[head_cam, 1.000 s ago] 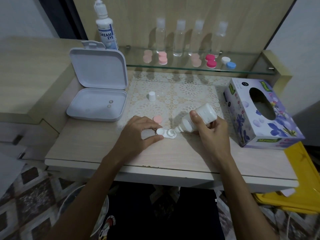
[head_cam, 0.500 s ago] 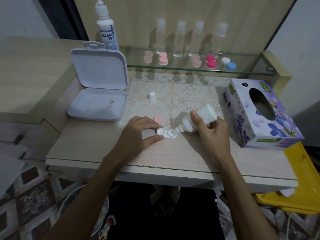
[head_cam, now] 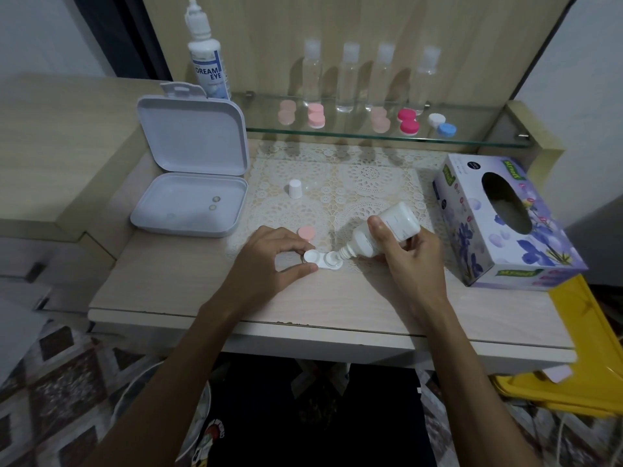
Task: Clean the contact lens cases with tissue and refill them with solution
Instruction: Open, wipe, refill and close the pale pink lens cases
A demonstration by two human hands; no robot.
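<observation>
So we're at the desk [head_cam: 202, 291], with the open white storage box [head_cam: 188, 183] on the left and the tissue box [head_cam: 499, 224] on the right. Our right hand [head_cam: 409, 261] grips the small solution bottle [head_cam: 384, 232], tipped down so its nozzle sits right over the right well of the white lens case [head_cam: 322, 260]. Our left hand [head_cam: 266, 261] pinches the case's left end between thumb and forefinger, keeping it flat on the desk. A pink lid [head_cam: 306, 232] and the bottle's white cap [head_cam: 294, 188] sit just behind.

Dim, soft indoor light; wide-angle edges bend.
</observation>
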